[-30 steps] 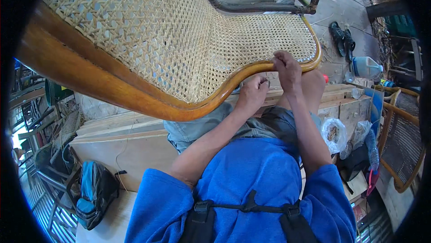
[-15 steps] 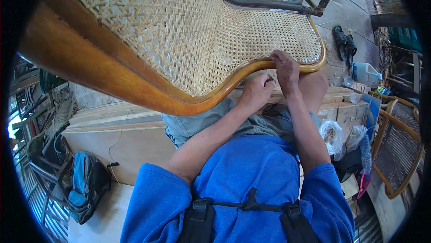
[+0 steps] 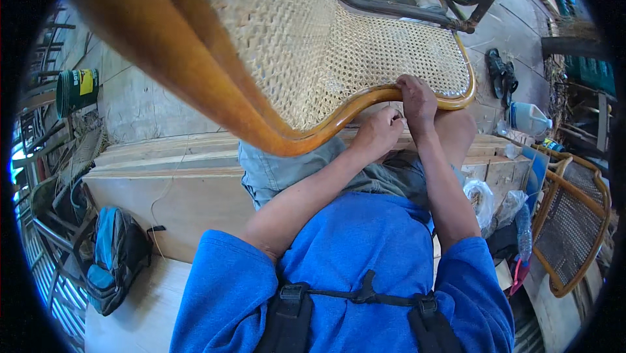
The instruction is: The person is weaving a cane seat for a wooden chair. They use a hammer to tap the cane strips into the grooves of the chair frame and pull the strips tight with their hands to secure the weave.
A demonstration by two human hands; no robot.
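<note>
A chair with a curved, glossy brown frame (image 3: 293, 144) and a seat of woven cane mesh (image 3: 398, 46) leans across my lap. My right hand (image 3: 418, 102) has its fingers closed over the rail at the bend beside the seat. Just below the rail, my left hand (image 3: 379, 132) is curled closed close to my right wrist. What its fingers hold, if anything, is hidden. The mesh of the backrest (image 3: 274, 27) rises toward the upper left, bordered by the thick frame.
Stacked planks (image 3: 163, 157) lie across my lap's left side. Black sandals (image 3: 501, 76) and a plastic jug (image 3: 529, 118) stand on the right, above another cane-mesh frame (image 3: 570, 222). A backpack (image 3: 114, 258) sits lower left, a green bucket (image 3: 77, 92) upper left.
The chair's backrest has swung up and to the right, uncovering floor and the green bucket at the left. Both hands stay near the same bend, shifted only slightly.
</note>
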